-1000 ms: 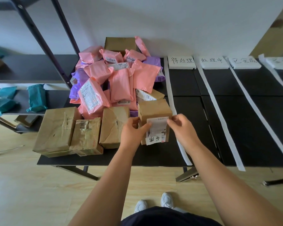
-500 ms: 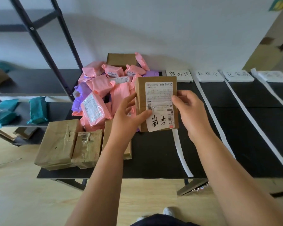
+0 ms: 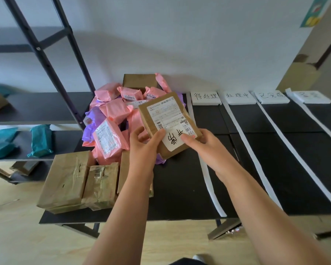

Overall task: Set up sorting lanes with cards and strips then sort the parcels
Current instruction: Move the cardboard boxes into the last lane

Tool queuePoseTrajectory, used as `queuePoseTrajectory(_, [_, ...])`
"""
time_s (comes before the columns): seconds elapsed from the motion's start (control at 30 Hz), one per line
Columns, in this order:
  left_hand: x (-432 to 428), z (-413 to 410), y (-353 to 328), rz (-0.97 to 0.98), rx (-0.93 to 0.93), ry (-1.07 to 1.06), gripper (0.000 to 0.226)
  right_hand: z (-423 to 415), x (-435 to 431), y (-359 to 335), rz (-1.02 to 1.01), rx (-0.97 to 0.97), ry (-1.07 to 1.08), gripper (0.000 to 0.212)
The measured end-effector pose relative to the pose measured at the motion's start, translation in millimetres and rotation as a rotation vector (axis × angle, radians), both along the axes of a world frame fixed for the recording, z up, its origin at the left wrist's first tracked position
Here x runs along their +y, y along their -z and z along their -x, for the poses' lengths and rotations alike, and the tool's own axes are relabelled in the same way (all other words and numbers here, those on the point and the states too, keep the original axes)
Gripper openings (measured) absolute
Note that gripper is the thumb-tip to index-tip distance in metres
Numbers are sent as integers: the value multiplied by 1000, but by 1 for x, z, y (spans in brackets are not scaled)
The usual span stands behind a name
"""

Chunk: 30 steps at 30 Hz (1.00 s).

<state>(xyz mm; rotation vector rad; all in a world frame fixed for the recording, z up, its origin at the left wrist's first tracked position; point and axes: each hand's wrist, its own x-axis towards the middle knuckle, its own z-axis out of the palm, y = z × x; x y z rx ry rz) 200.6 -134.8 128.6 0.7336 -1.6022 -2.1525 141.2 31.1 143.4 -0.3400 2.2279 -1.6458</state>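
Both hands hold a small brown cardboard parcel (image 3: 167, 121) with a white shipping label above the black table (image 3: 180, 188). My left hand (image 3: 145, 146) grips its lower left edge, thumb on the label. My right hand (image 3: 203, 144) grips its lower right corner. The parcel is tilted, label facing me. A heap of pink and purple bag parcels (image 3: 113, 119) lies behind at the left. Several white cards (image 3: 205, 98) with handwritten characters line the back edge, and white paper strips (image 3: 243, 142) run from them toward me, marking lanes.
Three taped brown boxes (image 3: 69, 178) sit at the table's front left corner; another box (image 3: 139, 81) stands at the back of the heap. A black metal shelf (image 3: 36, 108) at the left holds teal bags (image 3: 40, 140). The wall is close behind.
The parcel has been lifted off the table and turned label-up toward me, then tilted clockwise. Both hands rose with it and my view rose.
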Motion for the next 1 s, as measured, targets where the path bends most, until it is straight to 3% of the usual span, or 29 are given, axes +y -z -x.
queuePoseTrajectory(0.1, [3, 3, 2, 7, -13, 25, 67, 5, 1, -3, 26, 0, 30, 43])
queuePoseTrajectory(0.2, [1, 5, -1, -21, -32, 97, 61, 10, 4, -8, 48, 35, 78, 49])
queuePoseTrajectory(0.27, [1, 5, -6, 75, -74, 96, 59, 13, 6, -11, 19, 81, 112, 56])
queuePoseTrajectory(0.37, [-3, 5, -12, 460, -155, -53, 81, 17, 11, -15, -90, 229, 137, 59])
queuePoseTrajectory(0.43, [-9, 5, -18, 750, -138, -42, 91, 18, 14, -18, -228, 343, 107, 62])
queuePoseTrajectory(0.63, [-13, 16, -29, 1366, -191, 394, 100, 14, 16, -27, -368, 519, -136, 68])
queuePoseTrajectory(0.8, [-13, 24, -29, 1345, -169, 576, 99, 11, 20, -39, -318, 485, -289, 69])
queuePoseTrajectory(1.0, [-18, 19, -33, 1122, -118, 508, 85, 8, 23, -44, -235, 530, -239, 66])
